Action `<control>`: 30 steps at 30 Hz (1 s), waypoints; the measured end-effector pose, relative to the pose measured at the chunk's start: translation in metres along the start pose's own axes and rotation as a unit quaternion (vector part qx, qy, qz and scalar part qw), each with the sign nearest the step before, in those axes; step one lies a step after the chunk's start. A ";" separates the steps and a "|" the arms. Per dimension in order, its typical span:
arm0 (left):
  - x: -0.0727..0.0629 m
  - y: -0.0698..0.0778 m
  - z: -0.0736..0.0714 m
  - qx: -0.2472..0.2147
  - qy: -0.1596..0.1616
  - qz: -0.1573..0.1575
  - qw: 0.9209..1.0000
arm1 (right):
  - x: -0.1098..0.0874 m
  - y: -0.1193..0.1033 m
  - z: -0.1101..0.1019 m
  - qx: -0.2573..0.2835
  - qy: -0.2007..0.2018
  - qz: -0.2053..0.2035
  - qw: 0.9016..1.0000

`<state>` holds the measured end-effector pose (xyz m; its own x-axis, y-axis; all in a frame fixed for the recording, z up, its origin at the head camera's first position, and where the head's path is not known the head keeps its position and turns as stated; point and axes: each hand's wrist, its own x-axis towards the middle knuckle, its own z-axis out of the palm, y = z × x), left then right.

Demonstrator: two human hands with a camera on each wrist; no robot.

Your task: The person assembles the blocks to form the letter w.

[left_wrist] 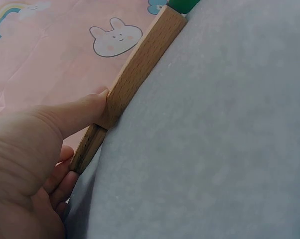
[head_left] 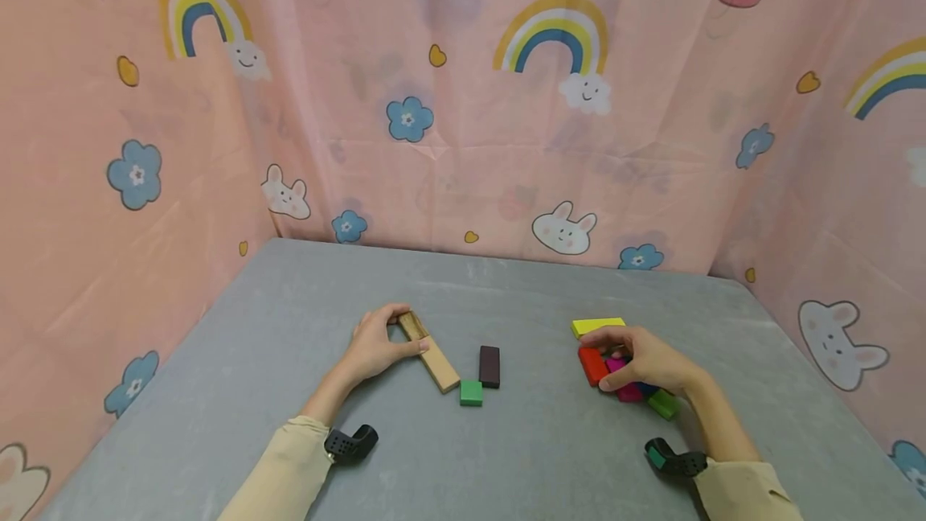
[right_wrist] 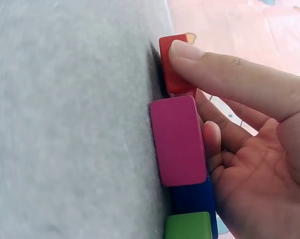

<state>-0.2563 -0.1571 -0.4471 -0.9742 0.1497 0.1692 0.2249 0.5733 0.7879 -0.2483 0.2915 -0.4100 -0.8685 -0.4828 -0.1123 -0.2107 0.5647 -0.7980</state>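
Observation:
My left hand [head_left: 372, 346] holds the pale wooden block [head_left: 440, 366] and the darker brown wooden block [head_left: 412, 326] end to end, with its thumb at their joint and its fingers at the far end. A green block [head_left: 471, 394] stands by the pale block's near end, beside a dark brown block [head_left: 489, 367]. Over on the right, my right hand [head_left: 654, 358] pinches a red block [head_left: 592, 367], its thumb [right_wrist: 190, 55] on the near end. Close beside that lie a magenta block [right_wrist: 179, 142], a blue block [right_wrist: 194, 199] and a light green block [head_left: 663, 404], partly under the hand.
Behind the red block lies a yellow block [head_left: 596, 325]. The grey tabletop [head_left: 550, 457] reaches back to a pink patterned curtain [head_left: 463, 167], which also hangs along both sides.

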 end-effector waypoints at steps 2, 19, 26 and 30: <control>0.000 0.000 0.000 0.001 0.000 -0.002 1.000 | 0.000 -0.001 0.001 -0.003 0.003 -0.005 1.000; 0.000 -0.001 -0.001 0.007 0.000 -0.002 1.000 | 0.004 0.002 0.005 0.037 0.030 0.011 0.999; 0.000 -0.001 -0.001 0.008 -0.001 -0.003 1.000 | 0.004 -0.006 0.008 0.035 0.042 0.012 0.998; 0.001 0.000 0.000 0.008 -0.001 -0.005 1.000 | 0.007 -0.016 0.013 0.024 0.052 0.005 0.998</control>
<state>-0.2571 -0.1573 -0.4468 -0.9763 0.1453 0.1606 0.2157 0.5880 0.7796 -0.2449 0.2708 -0.4058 -0.9128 -0.4039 -0.0609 -0.1816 0.5346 -0.8253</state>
